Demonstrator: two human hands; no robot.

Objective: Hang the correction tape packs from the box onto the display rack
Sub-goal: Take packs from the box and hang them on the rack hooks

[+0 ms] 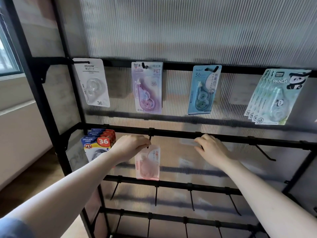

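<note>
Nearest the camera, two bare forearms reach up to the display rack (171,133). At the second rail the left hand (130,148) pinches the top edge of a pink correction tape pack (147,163), holding its hang hole right at the tip of a hook (150,138); whether the hole is already over the hook cannot be told, since the fingers hide it. Over to the right, the right hand (211,148) has its fingers curled at the same rail, apparently around the root of the next hook, though what it grips is not clear. As for progress, the top rail carries a white pack (93,83), a purple pack (147,88), a blue pack (202,90) and a bunch of panda packs (272,98), and a stack of red-and-blue packs (97,143) hangs at the left end of the second rail. So roughly five hooks look filled and a sixth is in hand. Several hooks on the second rail's right part and all those seen on the lower rails stay bare. No box shows in view, so how many packs remain cannot be judged.
</note>
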